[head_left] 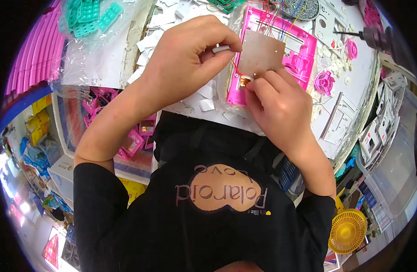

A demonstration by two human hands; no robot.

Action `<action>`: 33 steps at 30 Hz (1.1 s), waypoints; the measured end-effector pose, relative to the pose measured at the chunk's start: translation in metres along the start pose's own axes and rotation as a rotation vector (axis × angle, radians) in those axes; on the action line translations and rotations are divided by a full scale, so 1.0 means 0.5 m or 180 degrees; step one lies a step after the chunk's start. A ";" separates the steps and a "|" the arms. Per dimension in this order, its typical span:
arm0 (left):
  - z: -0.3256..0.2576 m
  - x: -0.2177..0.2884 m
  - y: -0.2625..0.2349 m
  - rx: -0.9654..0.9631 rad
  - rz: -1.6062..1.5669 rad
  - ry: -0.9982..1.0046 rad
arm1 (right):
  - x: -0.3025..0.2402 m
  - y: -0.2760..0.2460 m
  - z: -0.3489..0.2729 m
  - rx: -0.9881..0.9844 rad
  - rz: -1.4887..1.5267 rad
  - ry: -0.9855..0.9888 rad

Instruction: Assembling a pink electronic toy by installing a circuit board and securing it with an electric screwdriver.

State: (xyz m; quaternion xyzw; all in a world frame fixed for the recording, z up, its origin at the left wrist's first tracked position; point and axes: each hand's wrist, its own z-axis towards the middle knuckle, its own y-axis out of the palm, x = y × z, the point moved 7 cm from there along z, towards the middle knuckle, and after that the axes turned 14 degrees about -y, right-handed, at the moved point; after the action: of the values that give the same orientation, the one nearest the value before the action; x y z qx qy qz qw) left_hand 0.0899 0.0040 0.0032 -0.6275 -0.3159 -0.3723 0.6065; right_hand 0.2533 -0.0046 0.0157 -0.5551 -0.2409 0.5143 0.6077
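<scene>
A pink plastic housing lies on the worktable in front of me, with a flat brown circuit board over its middle. Red, blue and yellow wires run from the board's far side. My left hand is closed at the housing's left edge, pinching a small whitish stick-like piece between thumb and forefinger. A thin red wire shows just below those fingertips. At the board's near edge my right hand is closed, its fingertips beside a copper-coloured metal contact. Whatever they grip is hidden.
White paper pieces litter the table's left half. A screwdriver-like tool hangs at the upper right, near pink round parts and white frames. Teal keypads sit far left, above a bin of pink parts.
</scene>
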 end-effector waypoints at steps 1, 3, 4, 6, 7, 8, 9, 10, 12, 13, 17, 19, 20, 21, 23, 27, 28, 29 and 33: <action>-0.002 0.000 -0.002 0.0000 -0.0005 -0.0012 | 0.000 -0.002 0.003 -0.0060 0.0063 -0.0010; -0.006 -0.004 -0.005 -0.0006 -0.0006 -0.0054 | -0.001 -0.005 0.006 -0.0179 0.0190 -0.0029; -0.007 -0.006 -0.006 -0.0013 -0.0014 -0.0073 | -0.005 -0.006 0.003 -0.0223 0.0216 -0.0046; -0.013 -0.012 -0.012 -0.0019 -0.0062 -0.0107 | -0.014 -0.007 -0.004 -0.0311 0.0271 -0.0084; -0.014 -0.014 -0.015 -0.0022 -0.0084 -0.0113 | -0.012 -0.009 -0.009 -0.0229 0.0261 -0.0136; -0.014 -0.017 -0.018 0.0008 -0.0089 -0.0135 | -0.009 -0.009 -0.017 -0.0148 0.0252 -0.0188; -0.013 -0.020 -0.022 0.0037 -0.0095 -0.0156 | -0.007 -0.012 -0.021 -0.0067 0.0243 -0.0241; -0.013 -0.024 -0.023 0.0064 -0.0093 -0.0190 | -0.005 -0.011 -0.022 -0.0124 0.0171 -0.0133; -0.009 -0.031 -0.024 0.0143 -0.0163 -0.0210 | -0.004 -0.009 -0.023 -0.0237 0.0025 0.0087; -0.007 -0.032 -0.026 0.0176 -0.0199 -0.0216 | -0.005 -0.009 -0.022 -0.0223 0.0071 0.0134; -0.004 -0.027 -0.034 0.0328 0.0054 -0.0160 | 0.003 -0.013 -0.031 -0.0052 0.0380 0.0226; -0.004 -0.026 -0.037 0.0437 0.0142 -0.0129 | 0.008 -0.016 -0.036 0.0005 0.0554 0.0230; -0.004 -0.027 -0.035 0.0407 0.0269 -0.0141 | 0.007 -0.018 -0.037 -0.0007 0.0619 0.0238; -0.006 -0.029 -0.035 0.0377 0.0398 -0.0153 | 0.008 -0.018 -0.039 -0.0020 0.0686 0.0244; -0.007 -0.029 -0.036 0.0501 0.0761 -0.0039 | 0.006 -0.018 -0.047 -0.0092 0.0684 0.0108; 0.020 0.000 -0.003 0.2175 0.1047 0.0153 | -0.013 -0.009 -0.041 -0.0702 0.0488 -0.0078; 0.025 0.012 0.006 0.2112 0.1101 0.0305 | -0.017 -0.005 -0.040 -0.0804 0.0377 -0.0057; 0.028 0.023 0.013 0.2064 0.1167 0.0459 | -0.020 0.000 -0.037 -0.0899 0.0259 -0.0049; 0.003 0.019 -0.012 0.0350 0.1776 0.1184 | -0.017 -0.005 -0.040 -0.1008 0.0280 -0.0146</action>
State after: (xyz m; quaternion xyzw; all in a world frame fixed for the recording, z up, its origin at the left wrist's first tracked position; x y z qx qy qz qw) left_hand 0.0897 0.0051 0.0144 -0.5774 -0.0356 -0.2824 0.7652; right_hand 0.2685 -0.0204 0.0150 -0.6421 -0.3082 0.5086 0.4838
